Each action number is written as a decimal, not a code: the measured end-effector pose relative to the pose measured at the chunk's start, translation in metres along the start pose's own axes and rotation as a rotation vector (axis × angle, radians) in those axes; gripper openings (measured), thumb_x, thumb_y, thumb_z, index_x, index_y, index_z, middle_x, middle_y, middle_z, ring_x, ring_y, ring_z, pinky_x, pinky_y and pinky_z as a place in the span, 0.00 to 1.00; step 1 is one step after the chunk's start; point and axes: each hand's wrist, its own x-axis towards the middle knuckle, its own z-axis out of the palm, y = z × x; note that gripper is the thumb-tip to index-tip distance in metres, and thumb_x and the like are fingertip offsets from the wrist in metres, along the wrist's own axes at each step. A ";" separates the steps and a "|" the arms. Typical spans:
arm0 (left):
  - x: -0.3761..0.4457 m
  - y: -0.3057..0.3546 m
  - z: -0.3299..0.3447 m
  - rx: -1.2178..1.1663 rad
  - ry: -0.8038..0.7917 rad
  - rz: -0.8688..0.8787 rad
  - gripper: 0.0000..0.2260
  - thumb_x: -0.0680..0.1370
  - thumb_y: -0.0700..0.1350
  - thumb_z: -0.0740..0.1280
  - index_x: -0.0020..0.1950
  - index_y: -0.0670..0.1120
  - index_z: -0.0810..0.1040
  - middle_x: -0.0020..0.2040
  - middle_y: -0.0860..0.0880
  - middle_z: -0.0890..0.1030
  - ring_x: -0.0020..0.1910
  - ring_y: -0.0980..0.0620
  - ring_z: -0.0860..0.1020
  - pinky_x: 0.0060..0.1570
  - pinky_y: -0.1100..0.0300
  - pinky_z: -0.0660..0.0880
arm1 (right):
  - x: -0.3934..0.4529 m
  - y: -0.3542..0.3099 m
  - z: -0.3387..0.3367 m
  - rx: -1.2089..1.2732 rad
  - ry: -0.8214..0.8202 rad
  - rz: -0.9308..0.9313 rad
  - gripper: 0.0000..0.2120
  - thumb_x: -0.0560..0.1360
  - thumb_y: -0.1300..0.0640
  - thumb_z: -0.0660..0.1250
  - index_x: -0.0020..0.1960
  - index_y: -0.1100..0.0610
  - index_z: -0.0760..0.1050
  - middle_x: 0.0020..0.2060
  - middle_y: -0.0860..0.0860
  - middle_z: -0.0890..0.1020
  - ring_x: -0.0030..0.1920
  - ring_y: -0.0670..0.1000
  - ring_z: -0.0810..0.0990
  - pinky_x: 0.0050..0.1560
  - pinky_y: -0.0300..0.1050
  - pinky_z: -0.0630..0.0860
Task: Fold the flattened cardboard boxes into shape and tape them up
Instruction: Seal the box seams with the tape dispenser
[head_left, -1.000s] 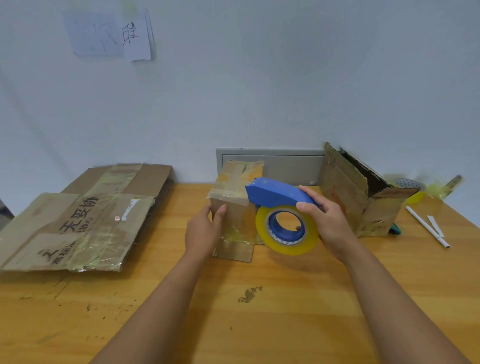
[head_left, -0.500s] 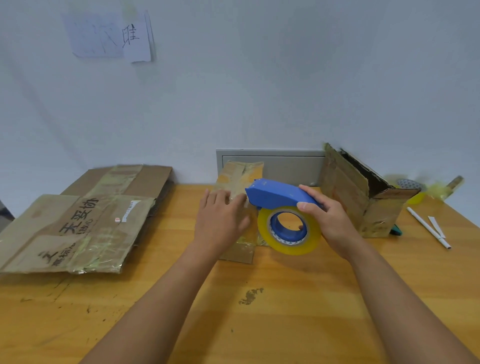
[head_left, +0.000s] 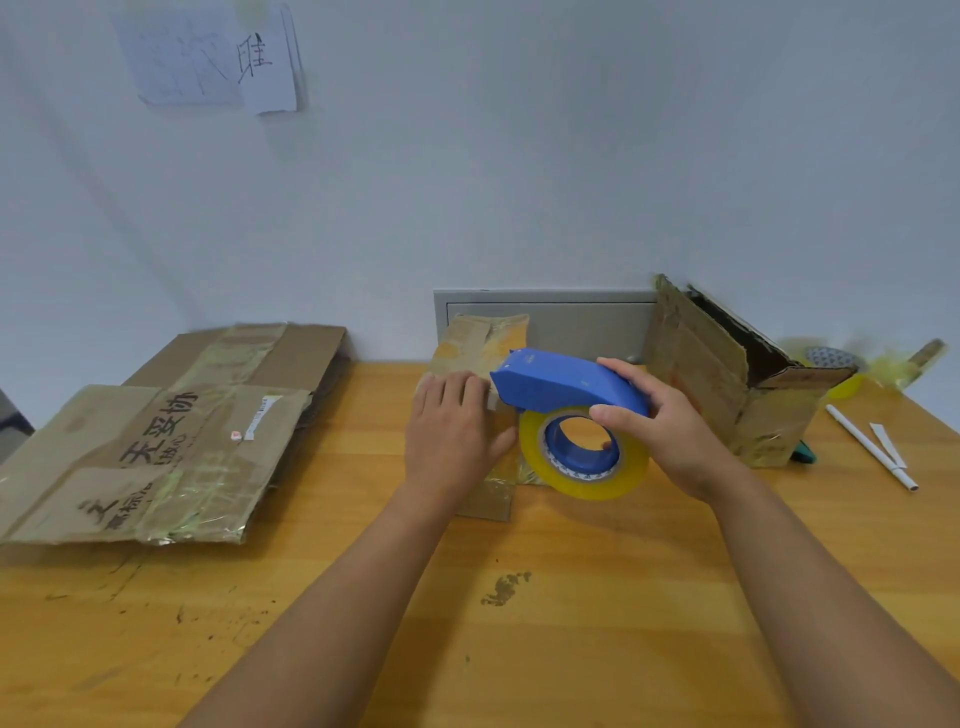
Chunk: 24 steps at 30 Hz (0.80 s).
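Two bare hands work at a wooden table (head_left: 597, 649), head view. Left hand (head_left: 452, 436) lies flat, fingers together, pressed on top of a small cardboard box (head_left: 485, 338) standing mid-table near the wall. Right hand (head_left: 660, 431) is clamped around a blue tape dispenser (head_left: 561, 387) with a yellow roll (head_left: 587, 486), its nose touching the box just beside the left fingers. Flattened boxes (head_left: 156, 457) are stacked far left. An open-sided carton (head_left: 727, 374) sits right; a white pen (head_left: 867, 447) lies beyond it.
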 end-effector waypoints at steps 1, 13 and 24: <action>0.001 0.001 0.000 0.006 0.006 -0.006 0.20 0.75 0.61 0.66 0.55 0.45 0.75 0.53 0.48 0.78 0.54 0.46 0.75 0.68 0.48 0.68 | 0.000 0.000 0.000 -0.003 0.000 -0.003 0.32 0.64 0.34 0.73 0.67 0.35 0.72 0.56 0.33 0.77 0.55 0.35 0.77 0.47 0.29 0.75; 0.010 -0.019 -0.001 0.059 -0.074 -0.030 0.23 0.73 0.65 0.70 0.55 0.47 0.75 0.51 0.47 0.77 0.52 0.45 0.75 0.69 0.47 0.67 | -0.020 0.013 -0.040 -0.145 -0.004 0.071 0.28 0.66 0.40 0.73 0.66 0.33 0.74 0.59 0.36 0.76 0.54 0.44 0.79 0.51 0.41 0.78; 0.021 -0.027 -0.030 -0.132 -0.332 -0.051 0.26 0.72 0.60 0.58 0.66 0.49 0.74 0.58 0.50 0.75 0.56 0.51 0.71 0.53 0.57 0.69 | 0.021 -0.018 -0.015 -0.359 -0.191 0.075 0.33 0.62 0.32 0.71 0.66 0.36 0.75 0.59 0.35 0.76 0.57 0.40 0.77 0.53 0.39 0.73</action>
